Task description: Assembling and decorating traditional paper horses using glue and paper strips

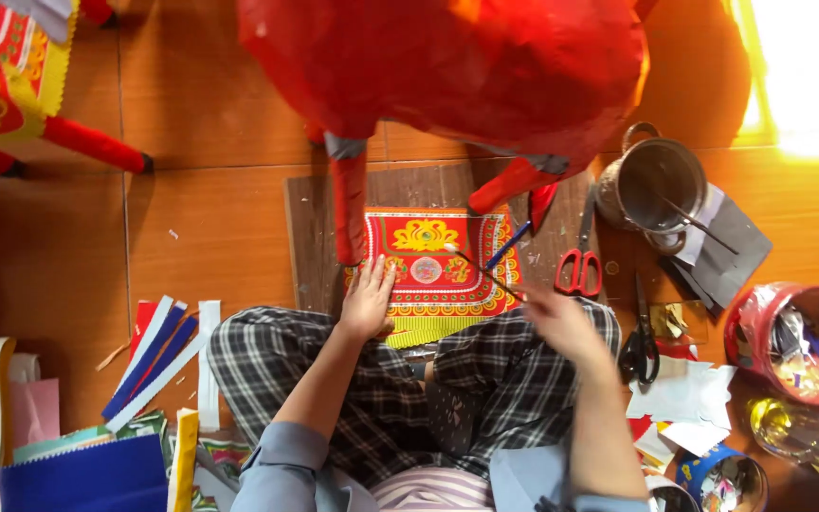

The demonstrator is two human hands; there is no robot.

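A: Far left, floor: loose blue and white paper strips (158,365), flat sheets stacked below them. Your left hand?

B: My left hand (368,303) lies flat, fingers (376,275) spread, gripping nothing. It presses the near-left corner of the red-and-yellow patterned paper panel (433,270), which sits on a brown board (305,237) on the tiled floor, under the big red paper-covered figure (447,66). One red leg (348,209) stands just beside my fingers.

A: Right hand?

B: My right hand (556,322) is blurred. Fingers look closed on a thin brush (481,265) with a pale tip over the panel; grip detail unclear. I judge steady pressure from the left keeps the sheet flat while the tip works.

A: Further right?

B: Red-handled scissors (578,265), black scissors (639,341), a metal pot (651,185). Then a round red tub (793,341) of scraps; a blue printed tub (722,479) nearer me.
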